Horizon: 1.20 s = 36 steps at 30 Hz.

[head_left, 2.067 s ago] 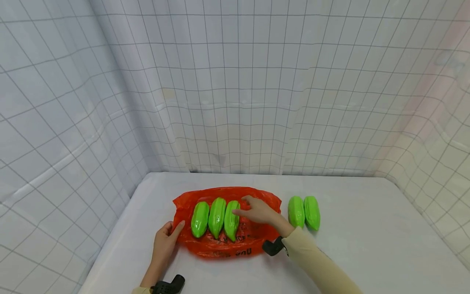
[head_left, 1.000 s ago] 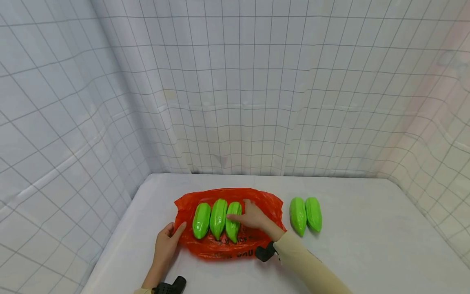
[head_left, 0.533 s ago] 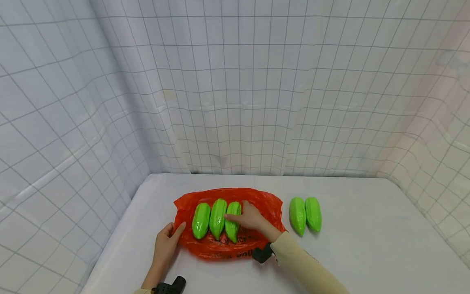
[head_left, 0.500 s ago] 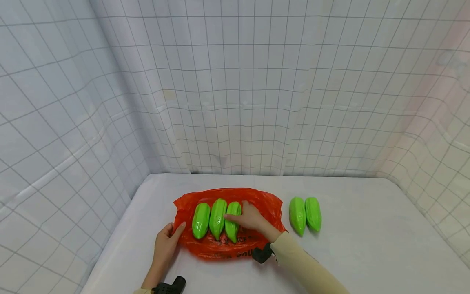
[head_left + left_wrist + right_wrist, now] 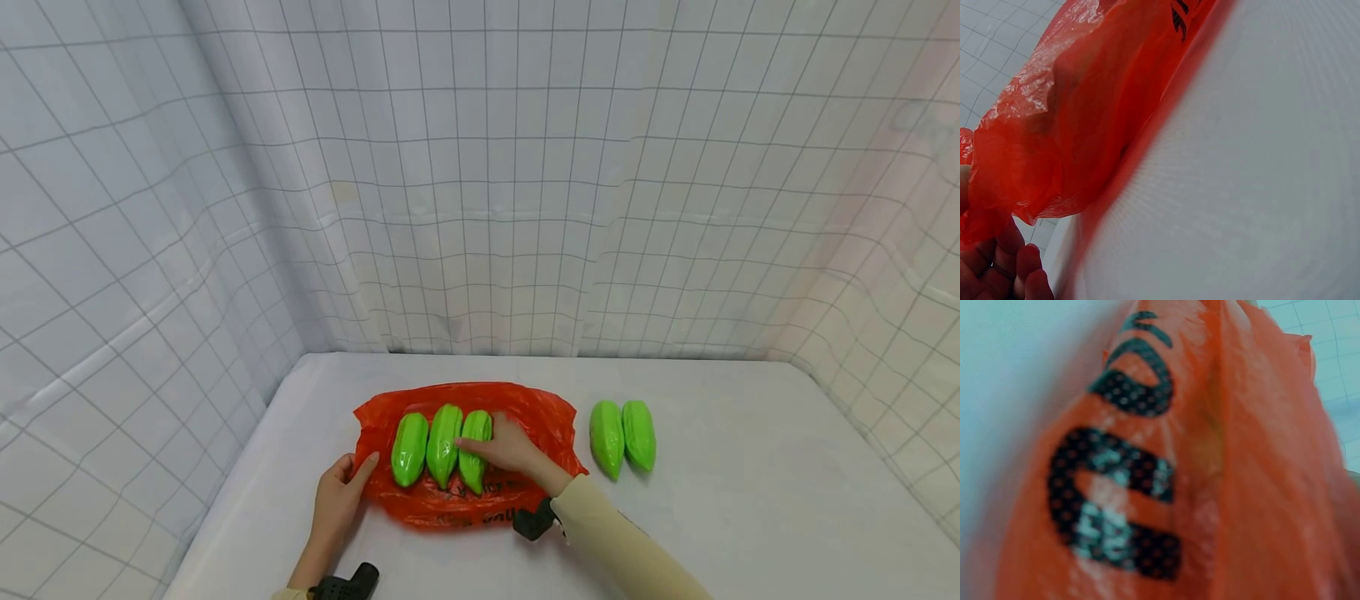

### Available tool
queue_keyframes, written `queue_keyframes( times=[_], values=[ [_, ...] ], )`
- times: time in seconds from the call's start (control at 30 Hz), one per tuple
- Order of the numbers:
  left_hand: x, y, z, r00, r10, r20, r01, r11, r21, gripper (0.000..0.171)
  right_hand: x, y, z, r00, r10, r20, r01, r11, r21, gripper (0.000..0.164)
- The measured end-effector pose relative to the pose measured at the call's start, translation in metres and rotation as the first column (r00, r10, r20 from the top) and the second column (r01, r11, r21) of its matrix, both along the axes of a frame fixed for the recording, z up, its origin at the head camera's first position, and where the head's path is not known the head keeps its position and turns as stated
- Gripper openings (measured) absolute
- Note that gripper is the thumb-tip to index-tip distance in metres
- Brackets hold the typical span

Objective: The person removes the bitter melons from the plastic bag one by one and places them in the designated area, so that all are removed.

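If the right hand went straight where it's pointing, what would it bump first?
Likely the shiny green, long, ridged fruit nearest it on the crinkly red plastic bag; the right hand seems to touch it.

The right hand (image 5: pixel 513 446) now sits further left than two seconds ago; its thumb stretches across the rightmost green fruit (image 5: pixel 474 472) on the red bag (image 5: pixel 551 417), and the partly hidden fingers seem to grip it; the sleeve (image 5: pixel 618 537) has slid leftward, uncovering the tip of the nearer outlying fruit (image 5: pixel 607 440)
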State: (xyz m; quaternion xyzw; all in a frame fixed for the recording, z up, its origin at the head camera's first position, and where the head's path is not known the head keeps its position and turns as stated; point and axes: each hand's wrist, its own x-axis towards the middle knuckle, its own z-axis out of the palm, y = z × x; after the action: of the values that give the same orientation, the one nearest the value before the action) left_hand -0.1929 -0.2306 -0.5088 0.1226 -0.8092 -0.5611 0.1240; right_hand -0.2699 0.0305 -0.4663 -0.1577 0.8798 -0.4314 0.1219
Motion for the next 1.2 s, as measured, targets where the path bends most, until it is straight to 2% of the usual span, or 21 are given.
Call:
queue_keyframes(
  times=[0.13,0.53,1.2],
  values=[
    [0.0002,-0.0002,-0.0002,1.0,0.0,-0.002,0.0,1.0,-0.008,0.038,0.0014,-0.0017,0.0002,1.0,-0.016,0.005,0.016,1.0,0.021,0.088],
    [-0.0013,-0.0007,0.0002,1.0,0.005,0.006,-0.005,1.0,0.0,0.039,0.0018,-0.0036,-0.0046,0.999,-0.044,0.011,0.043,0.999,0.02,0.093],
    [-0.0019,-0.0008,-0.001,1.0,0.007,0.0,-0.007,1.0,-0.009,0.039,0.0056,-0.0025,-0.006,0.998,-0.065,-0.018,0.065,0.998,-0.005,0.08]
  ],
)
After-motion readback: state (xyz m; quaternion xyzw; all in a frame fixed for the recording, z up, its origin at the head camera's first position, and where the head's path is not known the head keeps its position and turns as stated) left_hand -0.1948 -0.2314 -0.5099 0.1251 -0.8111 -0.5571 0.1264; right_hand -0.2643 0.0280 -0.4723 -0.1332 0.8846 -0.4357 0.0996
